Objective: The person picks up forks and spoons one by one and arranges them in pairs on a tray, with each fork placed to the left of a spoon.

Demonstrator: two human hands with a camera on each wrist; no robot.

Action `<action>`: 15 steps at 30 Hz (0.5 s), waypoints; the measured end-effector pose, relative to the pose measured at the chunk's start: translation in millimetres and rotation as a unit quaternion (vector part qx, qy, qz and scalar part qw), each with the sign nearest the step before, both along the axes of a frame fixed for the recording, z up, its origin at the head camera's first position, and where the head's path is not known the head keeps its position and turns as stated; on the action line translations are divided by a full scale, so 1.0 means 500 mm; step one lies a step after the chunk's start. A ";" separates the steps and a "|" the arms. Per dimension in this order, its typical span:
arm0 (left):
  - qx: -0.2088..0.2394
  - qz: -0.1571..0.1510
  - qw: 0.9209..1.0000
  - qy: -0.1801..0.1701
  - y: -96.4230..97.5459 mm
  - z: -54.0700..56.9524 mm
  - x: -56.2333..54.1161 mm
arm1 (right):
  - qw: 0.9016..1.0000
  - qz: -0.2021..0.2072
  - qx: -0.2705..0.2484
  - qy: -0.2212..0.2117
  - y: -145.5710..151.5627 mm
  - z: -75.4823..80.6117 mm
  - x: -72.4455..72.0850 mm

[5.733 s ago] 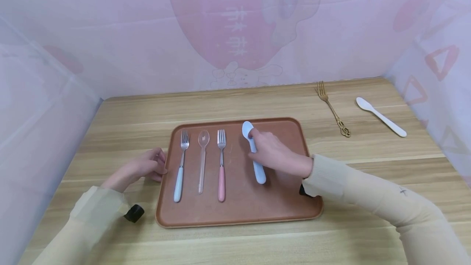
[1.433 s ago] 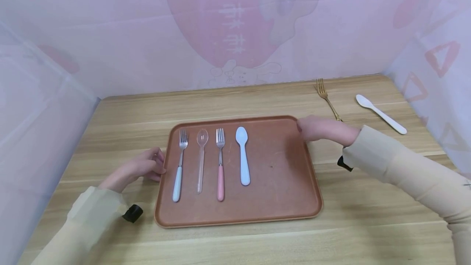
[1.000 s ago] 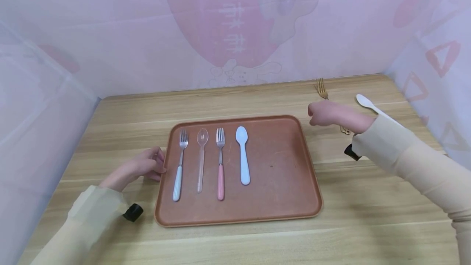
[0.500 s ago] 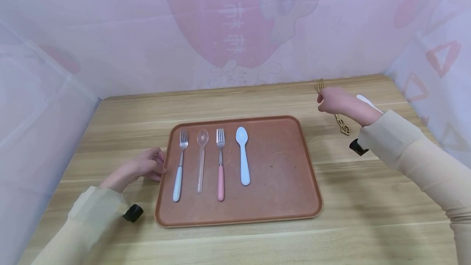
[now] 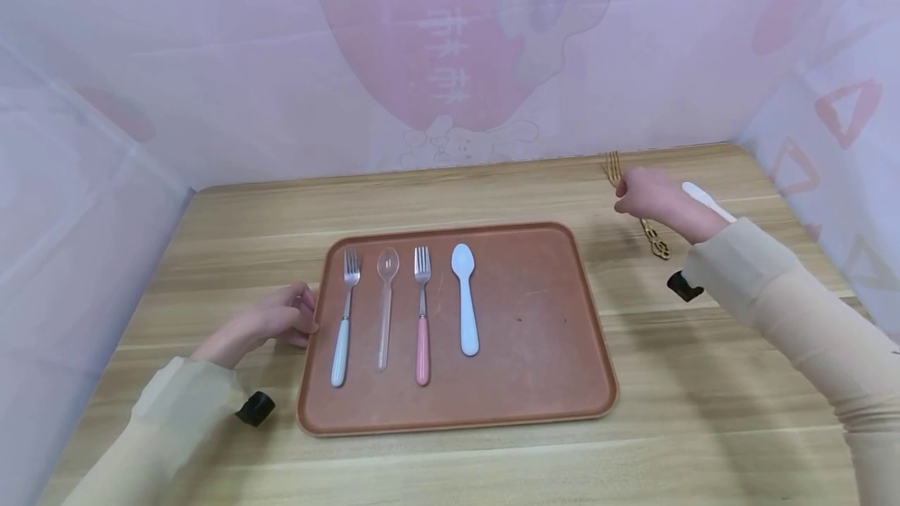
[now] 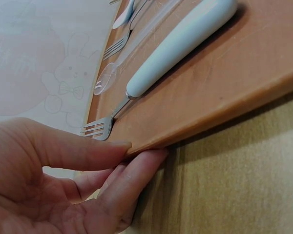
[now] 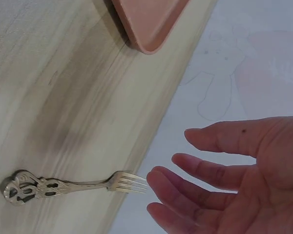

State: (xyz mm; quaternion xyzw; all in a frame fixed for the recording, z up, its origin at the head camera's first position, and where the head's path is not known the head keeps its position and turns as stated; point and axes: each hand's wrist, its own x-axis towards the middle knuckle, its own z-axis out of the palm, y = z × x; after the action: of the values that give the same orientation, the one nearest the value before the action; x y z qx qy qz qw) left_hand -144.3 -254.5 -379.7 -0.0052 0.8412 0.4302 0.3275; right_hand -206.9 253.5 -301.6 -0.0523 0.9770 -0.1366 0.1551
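Observation:
In the head view my left hand [image 5: 274,317] is at the left edge of the brown tray [image 5: 541,381]. The left wrist view shows its thumb [image 6: 83,150] on the rim and fingers underneath, pinching it. My right hand [image 5: 654,195] hovers over the ornate gold fork [image 5: 657,244], covering the fork's middle in the head view. From the right wrist, its fingers look loosely bent and apart, with nothing held; the gold fork [image 7: 88,185] lies on the table beyond them. On the tray lie a blue-handled fork [image 5: 341,350], a clear spoon [image 5: 385,318], a pink-handled fork [image 5: 423,350] and a pale blue spoon [image 5: 467,311].
A white spoon [image 5: 698,194] lies at the back right of the wooden table [image 5: 492,467], its handle hidden behind the right arm. Printed pale cloth [image 5: 246,100] walls off the back and sides.
The right hand has let go of the pale blue spoon on the tray and moved right, over the gold fork. During the last half second it barely shifts. The left hand stays put.

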 end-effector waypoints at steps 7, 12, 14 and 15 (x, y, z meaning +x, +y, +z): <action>0.000 0.003 1.000 0.003 -0.003 -0.004 -0.001 | 1.000 -0.013 -0.005 0.007 0.011 -0.025 -0.009; -0.003 0.003 1.000 0.003 -0.003 -0.005 0.000 | 0.999 -0.037 -0.027 0.007 0.025 -0.045 -0.018; -0.004 0.003 1.000 0.003 -0.004 -0.005 0.000 | 0.998 -0.044 -0.038 0.007 0.031 -0.053 -0.022; -0.004 0.003 1.000 0.003 -0.004 -0.005 0.000 | 0.998 -0.047 -0.043 0.007 0.034 -0.057 -0.025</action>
State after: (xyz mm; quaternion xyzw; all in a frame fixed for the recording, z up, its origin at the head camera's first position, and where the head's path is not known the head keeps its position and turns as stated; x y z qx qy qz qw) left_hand -144.1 -256.3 -382.1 -0.0083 0.8440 0.4277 0.3236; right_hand -219.2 270.5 -330.1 -0.0137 0.9727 -0.1853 0.1393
